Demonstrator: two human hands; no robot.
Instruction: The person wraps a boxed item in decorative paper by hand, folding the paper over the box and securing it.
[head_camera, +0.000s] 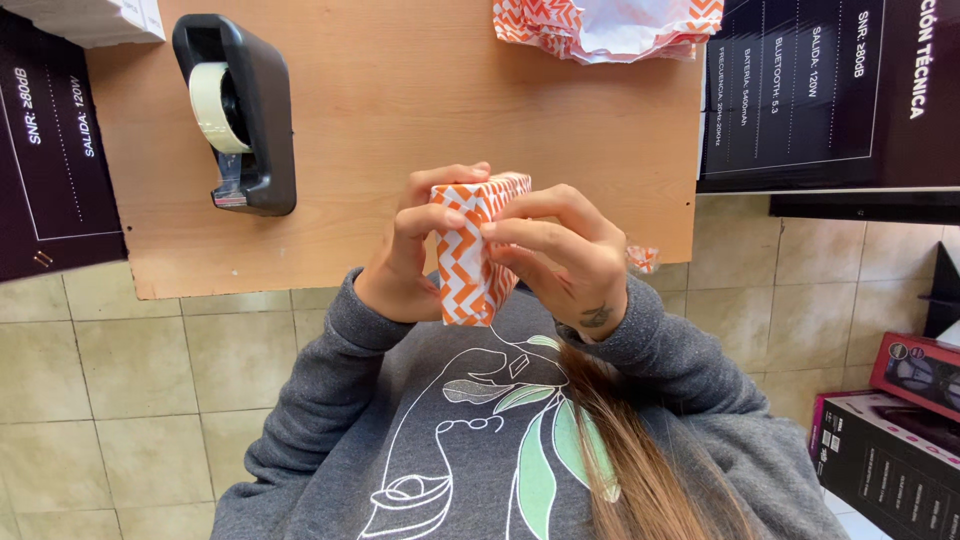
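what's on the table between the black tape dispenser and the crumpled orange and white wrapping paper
Nothing: in the head view, the wooden table is bare between the tape dispenser and the crumpled wrapping paper.

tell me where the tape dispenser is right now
In the head view, the black tape dispenser sits on the wooden table's upper left, left of the hands holding the orange-and-white wrapped box.

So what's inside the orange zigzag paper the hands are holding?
Only the orange-and-white zigzag wrapped package shows, boxy in shape. The left hand and right hand grip its sides. The paper covers whatever is inside, so that cannot be seen.
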